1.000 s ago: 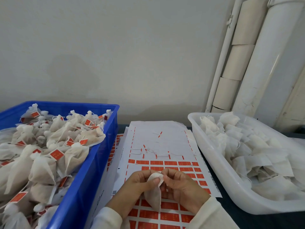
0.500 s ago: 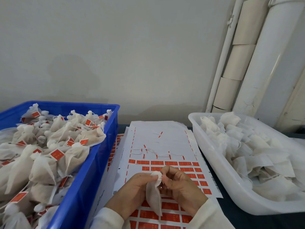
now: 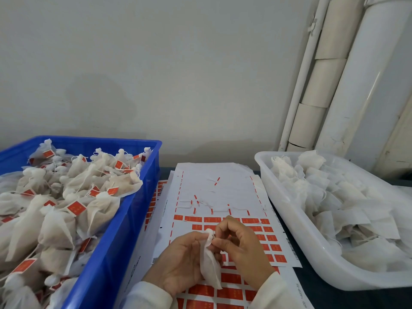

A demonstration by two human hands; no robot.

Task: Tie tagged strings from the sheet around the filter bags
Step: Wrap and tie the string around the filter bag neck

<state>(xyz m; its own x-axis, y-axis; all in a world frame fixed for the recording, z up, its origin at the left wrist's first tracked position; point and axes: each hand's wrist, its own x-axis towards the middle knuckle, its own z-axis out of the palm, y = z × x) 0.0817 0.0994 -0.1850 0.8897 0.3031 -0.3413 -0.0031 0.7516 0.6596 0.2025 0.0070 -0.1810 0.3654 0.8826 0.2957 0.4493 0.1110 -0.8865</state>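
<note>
A white filter bag [image 3: 209,264] hangs between my hands above the sheet of orange tags [image 3: 223,192]. My left hand [image 3: 180,262] grips the bag just below its gathered neck. My right hand [image 3: 240,246] pinches the bunched top of the bag with curled fingers. Whether a string is wound round the neck is too small to tell. The sheet's upper part is stripped white with a few loose strings; orange tags fill its lower rows.
A blue crate [image 3: 124,230] at the left holds several tied bags with orange tags. A white tub [image 3: 296,237] at the right holds several untied filter bags. White pipes [image 3: 347,85] run up the wall at the back right.
Both hands have risen slightly with the bag. The bag's top went from spread open to tightly bunched, and my right fingers have curled over the neck.
</note>
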